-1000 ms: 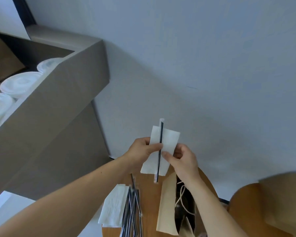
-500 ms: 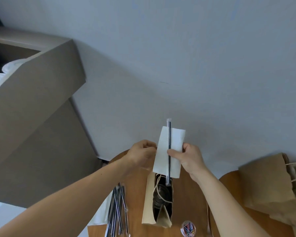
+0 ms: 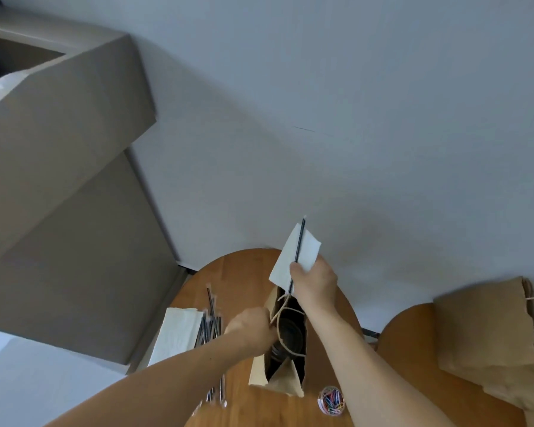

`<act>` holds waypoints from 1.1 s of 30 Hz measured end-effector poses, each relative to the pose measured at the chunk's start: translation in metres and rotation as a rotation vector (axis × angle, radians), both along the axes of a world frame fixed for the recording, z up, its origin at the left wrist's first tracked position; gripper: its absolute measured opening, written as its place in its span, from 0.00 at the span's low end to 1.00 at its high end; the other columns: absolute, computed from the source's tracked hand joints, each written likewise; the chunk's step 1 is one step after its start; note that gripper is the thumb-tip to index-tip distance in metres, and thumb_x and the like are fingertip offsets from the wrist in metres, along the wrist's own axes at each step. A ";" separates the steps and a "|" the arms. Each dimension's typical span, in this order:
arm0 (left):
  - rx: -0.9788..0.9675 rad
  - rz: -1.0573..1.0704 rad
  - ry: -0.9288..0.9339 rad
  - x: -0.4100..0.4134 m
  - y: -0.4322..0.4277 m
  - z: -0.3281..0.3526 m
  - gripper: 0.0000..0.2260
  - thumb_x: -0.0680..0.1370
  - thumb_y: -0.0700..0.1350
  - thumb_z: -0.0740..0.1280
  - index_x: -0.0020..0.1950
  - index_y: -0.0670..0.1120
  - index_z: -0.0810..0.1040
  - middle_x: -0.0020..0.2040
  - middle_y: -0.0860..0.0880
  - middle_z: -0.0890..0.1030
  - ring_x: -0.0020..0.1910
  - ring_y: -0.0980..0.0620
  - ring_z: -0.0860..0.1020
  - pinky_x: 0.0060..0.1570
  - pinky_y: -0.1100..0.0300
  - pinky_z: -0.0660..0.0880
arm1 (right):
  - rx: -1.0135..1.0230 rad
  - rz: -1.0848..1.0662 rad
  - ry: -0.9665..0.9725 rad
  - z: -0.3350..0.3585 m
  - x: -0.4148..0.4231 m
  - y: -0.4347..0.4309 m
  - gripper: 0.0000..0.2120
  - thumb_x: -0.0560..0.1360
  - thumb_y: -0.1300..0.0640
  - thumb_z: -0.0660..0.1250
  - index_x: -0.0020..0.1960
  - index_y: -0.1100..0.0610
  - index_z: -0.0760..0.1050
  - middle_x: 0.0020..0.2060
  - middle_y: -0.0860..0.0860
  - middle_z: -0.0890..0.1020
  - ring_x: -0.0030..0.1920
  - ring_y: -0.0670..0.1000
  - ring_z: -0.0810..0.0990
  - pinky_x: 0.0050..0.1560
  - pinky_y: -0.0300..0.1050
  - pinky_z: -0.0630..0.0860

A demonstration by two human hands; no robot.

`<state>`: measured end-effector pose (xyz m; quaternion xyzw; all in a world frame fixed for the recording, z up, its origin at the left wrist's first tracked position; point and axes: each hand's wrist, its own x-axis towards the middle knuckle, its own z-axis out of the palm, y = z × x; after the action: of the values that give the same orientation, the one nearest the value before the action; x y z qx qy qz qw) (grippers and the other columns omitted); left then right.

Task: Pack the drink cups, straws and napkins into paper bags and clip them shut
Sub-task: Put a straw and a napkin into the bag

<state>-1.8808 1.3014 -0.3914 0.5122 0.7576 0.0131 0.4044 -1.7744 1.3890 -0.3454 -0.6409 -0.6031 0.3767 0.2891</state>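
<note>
An open brown paper bag (image 3: pixel 259 375) stands on the round wooden table (image 3: pixel 247 272), with a dark-lidded drink cup (image 3: pixel 289 331) inside it. My right hand (image 3: pixel 316 280) holds a white napkin (image 3: pixel 305 252) and a black wrapped straw (image 3: pixel 299 238) together, just above the bag's far rim. My left hand (image 3: pixel 252 329) grips the bag's left edge by the twine handle (image 3: pixel 279 315). A stack of napkins (image 3: pixel 178 334) and a bundle of wrapped straws (image 3: pixel 211 325) lie left of the bag.
A small clear tub of coloured paper clips (image 3: pixel 331 400) sits at the bag's right foot. More brown paper bags (image 3: pixel 487 334) lie on a second round table at the right. A large cardboard box (image 3: pixel 59 124) with white lids stands at the left, against the grey wall.
My left hand let go of the napkin and dropped to the bag's left edge. My right hand kept the napkin and straw and lowered them toward the bag's mouth. The view tilted down.
</note>
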 end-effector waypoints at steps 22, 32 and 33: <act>-0.022 0.275 -0.373 -0.019 -0.017 -0.005 0.11 0.79 0.43 0.59 0.47 0.39 0.79 0.38 0.39 0.84 0.31 0.49 0.84 0.40 0.51 0.84 | -0.444 0.509 -0.562 -0.055 0.019 -0.045 0.07 0.79 0.61 0.63 0.46 0.50 0.69 0.42 0.46 0.75 0.41 0.45 0.75 0.35 0.34 0.67; -0.010 0.313 -0.358 -0.033 -0.033 -0.011 0.12 0.79 0.48 0.62 0.46 0.42 0.81 0.34 0.48 0.82 0.34 0.51 0.84 0.41 0.53 0.83 | -0.533 0.481 -0.725 -0.109 -0.005 -0.033 0.10 0.79 0.57 0.63 0.40 0.49 0.67 0.38 0.47 0.75 0.36 0.44 0.74 0.31 0.38 0.65; -0.009 0.321 -0.360 -0.034 -0.034 -0.010 0.12 0.79 0.48 0.61 0.47 0.43 0.81 0.36 0.47 0.82 0.35 0.51 0.84 0.41 0.53 0.83 | -0.539 0.479 -0.735 -0.113 -0.006 -0.032 0.10 0.79 0.57 0.63 0.40 0.49 0.67 0.37 0.46 0.75 0.35 0.44 0.74 0.30 0.37 0.64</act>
<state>-1.9153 1.2672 -0.4018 0.3728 0.7451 0.1647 0.5280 -1.7800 1.3572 -0.4582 -0.6267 -0.6763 0.3241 -0.2118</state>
